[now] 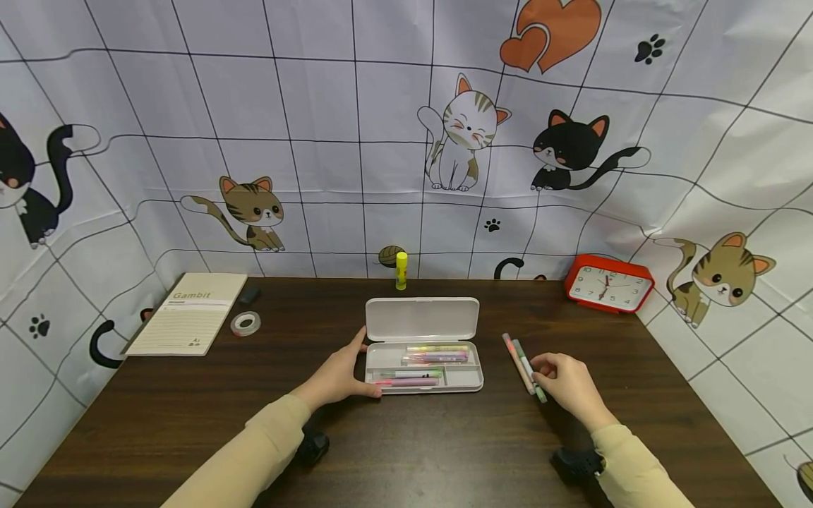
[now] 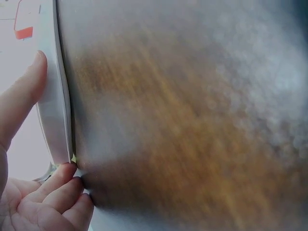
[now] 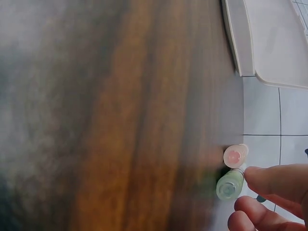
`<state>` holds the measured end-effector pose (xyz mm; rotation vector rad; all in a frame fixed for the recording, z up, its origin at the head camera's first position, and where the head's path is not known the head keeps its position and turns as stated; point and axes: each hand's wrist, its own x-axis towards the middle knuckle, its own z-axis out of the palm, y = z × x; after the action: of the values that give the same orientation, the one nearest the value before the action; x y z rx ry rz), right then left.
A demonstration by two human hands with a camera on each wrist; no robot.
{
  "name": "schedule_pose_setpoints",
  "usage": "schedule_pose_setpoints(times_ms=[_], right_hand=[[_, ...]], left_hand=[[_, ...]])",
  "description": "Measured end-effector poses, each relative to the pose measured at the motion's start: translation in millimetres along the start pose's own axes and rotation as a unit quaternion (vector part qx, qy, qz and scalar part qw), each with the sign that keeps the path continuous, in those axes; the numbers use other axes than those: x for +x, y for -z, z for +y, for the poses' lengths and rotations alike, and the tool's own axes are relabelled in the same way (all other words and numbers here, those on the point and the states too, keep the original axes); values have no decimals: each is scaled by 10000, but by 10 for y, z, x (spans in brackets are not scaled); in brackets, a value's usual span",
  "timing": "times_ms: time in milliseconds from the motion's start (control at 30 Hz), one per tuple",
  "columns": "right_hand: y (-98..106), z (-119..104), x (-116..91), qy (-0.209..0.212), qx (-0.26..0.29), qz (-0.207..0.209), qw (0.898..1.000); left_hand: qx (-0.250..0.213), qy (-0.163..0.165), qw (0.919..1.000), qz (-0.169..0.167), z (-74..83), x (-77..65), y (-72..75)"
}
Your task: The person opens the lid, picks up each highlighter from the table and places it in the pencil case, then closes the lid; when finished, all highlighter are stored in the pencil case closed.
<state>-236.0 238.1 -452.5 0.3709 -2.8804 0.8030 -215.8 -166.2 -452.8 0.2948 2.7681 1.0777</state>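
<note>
Green pen [image 1: 524, 358] lies right of the open pen case [image 1: 462, 381], alongside the orange-pink pen [image 1: 517, 361]. Right hand [image 1: 568, 384]: thumb and fingertips bent at the green pen; can't tell if the pinch is closed. Left hand [image 1: 336, 374] grips the case's left end, thumb at its front corner. More pens [image 1: 419, 382] inside the case.

Risks, my read: the pens lie so close that a sloppy pinch could drag or roll the orange-pink one; off-centre grip could swivel the green. Left hand pushing could skid the case.

Glue stick [image 1: 401, 271] behind case, clock [image 1: 610, 286] right-rear, tape roll [image 1: 255, 324] and notebook [image 1: 190, 317] left-rear, all on the bench [image 1: 432, 451].
</note>
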Motion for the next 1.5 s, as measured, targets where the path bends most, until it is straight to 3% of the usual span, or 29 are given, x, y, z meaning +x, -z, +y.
schedule_pose_setpoints(times_ms=[767, 1033, 1500], right_hand=[[58, -24, 11, -554, -12, -523, 9971], [67, 10, 6, -510, -153, -371, 9979], [90, 12, 19, -369, -229, 284, 9987]], left_hand=[[-42, -27, 10000, -32, -12, 4, -6], [7, 6, 10000, -37, -12, 4, -8], [19, 12, 10000, 3, -14, 9, -11]])
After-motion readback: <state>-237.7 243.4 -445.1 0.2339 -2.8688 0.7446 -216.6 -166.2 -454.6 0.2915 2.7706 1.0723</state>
